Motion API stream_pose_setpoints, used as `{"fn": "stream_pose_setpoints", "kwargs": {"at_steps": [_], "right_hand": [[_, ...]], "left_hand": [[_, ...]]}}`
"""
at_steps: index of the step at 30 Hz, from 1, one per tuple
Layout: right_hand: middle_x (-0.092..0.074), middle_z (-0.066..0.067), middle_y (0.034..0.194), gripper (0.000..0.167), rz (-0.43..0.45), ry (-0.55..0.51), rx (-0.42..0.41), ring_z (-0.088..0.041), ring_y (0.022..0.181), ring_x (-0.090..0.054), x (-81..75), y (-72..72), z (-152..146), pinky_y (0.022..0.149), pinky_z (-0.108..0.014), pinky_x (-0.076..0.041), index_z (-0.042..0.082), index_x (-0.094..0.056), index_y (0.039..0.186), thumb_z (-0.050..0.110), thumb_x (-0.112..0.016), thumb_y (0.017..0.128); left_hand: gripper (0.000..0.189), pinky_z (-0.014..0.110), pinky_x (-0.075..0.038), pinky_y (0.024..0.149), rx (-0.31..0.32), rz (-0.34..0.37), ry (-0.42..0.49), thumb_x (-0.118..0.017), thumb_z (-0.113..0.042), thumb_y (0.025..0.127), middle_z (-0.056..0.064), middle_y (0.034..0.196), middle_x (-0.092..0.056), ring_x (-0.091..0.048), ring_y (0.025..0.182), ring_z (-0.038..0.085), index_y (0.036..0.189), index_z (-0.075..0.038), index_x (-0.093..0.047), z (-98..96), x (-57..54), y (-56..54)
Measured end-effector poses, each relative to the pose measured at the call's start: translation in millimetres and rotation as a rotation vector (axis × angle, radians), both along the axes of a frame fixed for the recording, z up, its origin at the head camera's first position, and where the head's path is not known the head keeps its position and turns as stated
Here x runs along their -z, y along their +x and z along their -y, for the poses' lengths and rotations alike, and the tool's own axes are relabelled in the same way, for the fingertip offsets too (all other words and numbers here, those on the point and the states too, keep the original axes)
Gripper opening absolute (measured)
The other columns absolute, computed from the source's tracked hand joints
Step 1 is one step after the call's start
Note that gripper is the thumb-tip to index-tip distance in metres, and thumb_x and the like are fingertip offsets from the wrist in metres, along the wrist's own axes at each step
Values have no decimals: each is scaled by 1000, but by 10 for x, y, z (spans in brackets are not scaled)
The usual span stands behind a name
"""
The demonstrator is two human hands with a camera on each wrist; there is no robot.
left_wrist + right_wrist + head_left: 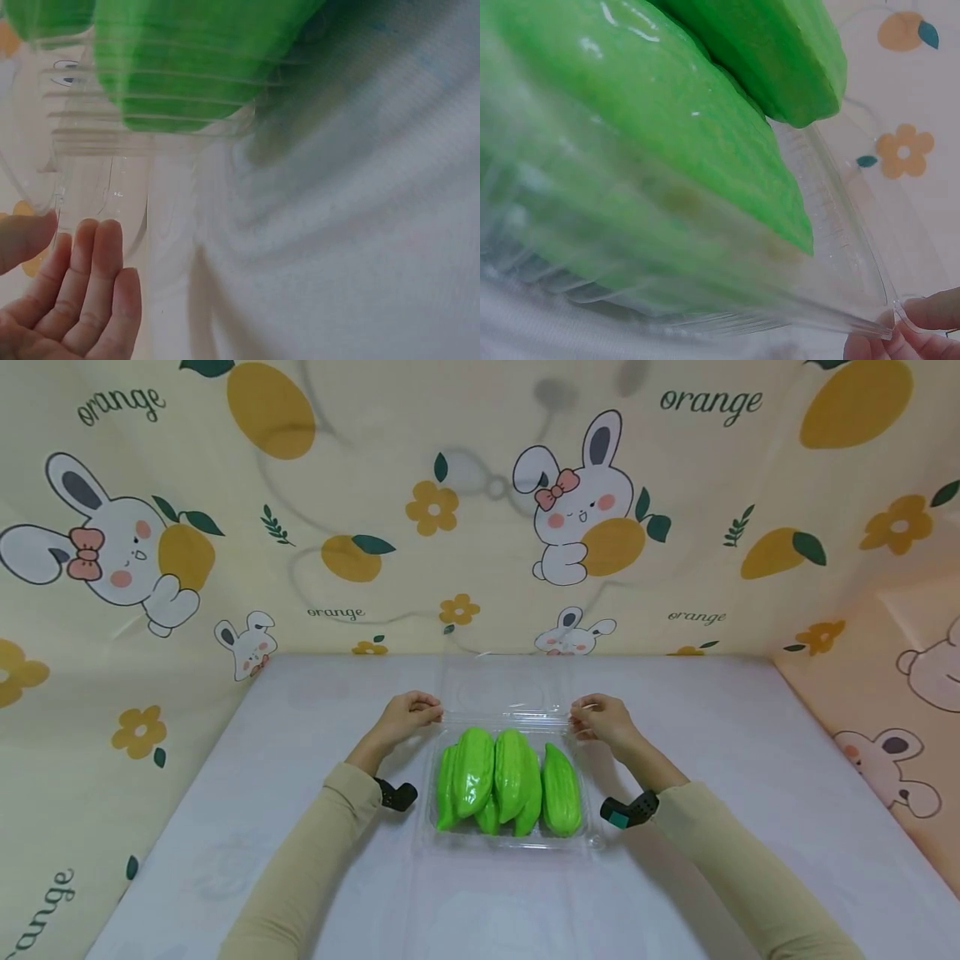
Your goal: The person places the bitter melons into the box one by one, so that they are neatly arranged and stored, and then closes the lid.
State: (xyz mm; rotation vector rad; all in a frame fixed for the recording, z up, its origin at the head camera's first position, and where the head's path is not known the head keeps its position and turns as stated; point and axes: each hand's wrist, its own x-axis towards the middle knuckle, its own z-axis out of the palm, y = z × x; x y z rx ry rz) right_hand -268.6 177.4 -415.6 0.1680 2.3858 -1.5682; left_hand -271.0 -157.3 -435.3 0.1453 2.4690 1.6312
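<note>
A clear plastic clamshell container [510, 843] stands in the middle of the table, its lid [506, 689] raised behind it. Inside lie several glossy, bright green ridged fruits [474, 772], like bitter melons, some stacked on others. At the left end of the hinge edge my left hand [408, 714] pinches the plastic; the left wrist view shows its thumb and fingertips meeting on the thin edge. My right hand [607, 720] pinches the opposite back corner. In the right wrist view, thumb and fingers [934, 309] grip the plastic lip there.
A white cloth [285, 760] covers the table around the container. Behind it hangs a cream backdrop [480, 468] printed with rabbits, oranges and flowers, which continues along both sides. Dark wrist cameras [630, 810] sit on both wrists beside the container.
</note>
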Motion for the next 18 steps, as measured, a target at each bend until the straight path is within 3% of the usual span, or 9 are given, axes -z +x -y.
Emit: {"fn": "stream_pose_setpoints", "kwargs": {"at_steps": [9,18], "right_hand": [[-65,5,77,32,-69,-18,11,-1,67,-61,7,22,6,64,-17,-56,-11,-50,121,11,-53,98],[-66,3,81,30,-109,4,36,-2,69,-62,6,44,-1,69,-20,-58,-9,-54,120,11,-55,97]], "left_hand": [[27,45,-55,93,1,-29,31,-59,-11,95,22,100,-69,-68,98,33,112,9,-56,-3,-8,12],[24,47,-55,94,2,-34,53,-59,-10,95,21,100,-69,-67,84,9,111,7,-55,-8,-13,27]]}}
